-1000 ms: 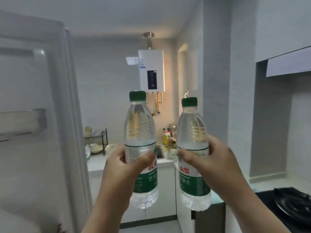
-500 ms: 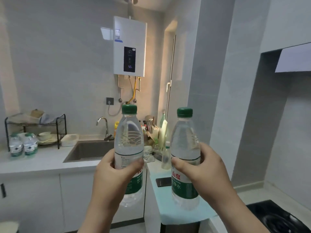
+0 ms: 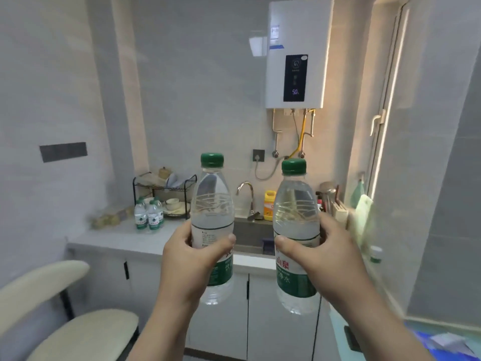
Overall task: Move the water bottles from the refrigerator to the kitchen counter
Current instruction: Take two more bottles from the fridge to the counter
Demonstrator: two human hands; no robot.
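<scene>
I hold two clear water bottles with green caps and green labels upright at chest height. My left hand point(image 3: 191, 259) is wrapped around the middle of the left bottle point(image 3: 211, 212). The right bottle point(image 3: 295, 217) is gripped the same way by my right hand point(image 3: 322, 252). Both bottles hang in the air in front of the grey kitchen counter point(image 3: 130, 238). Several small water bottles point(image 3: 148, 216) stand on that counter at the back left. The refrigerator is out of view.
A sink point(image 3: 250, 235) with a tap point(image 3: 246, 194) lies behind the held bottles. A black dish rack point(image 3: 166, 194) stands by the small bottles. A yellow detergent bottle point(image 3: 269, 208) sits by the sink. A cream chair point(image 3: 59, 316) is at lower left. A water heater point(image 3: 299, 53) hangs on the wall.
The view has swung left and come closer to the sink counter; the refrigerator door and the stove have left the view. Both hands keep the same grip on the bottles.
</scene>
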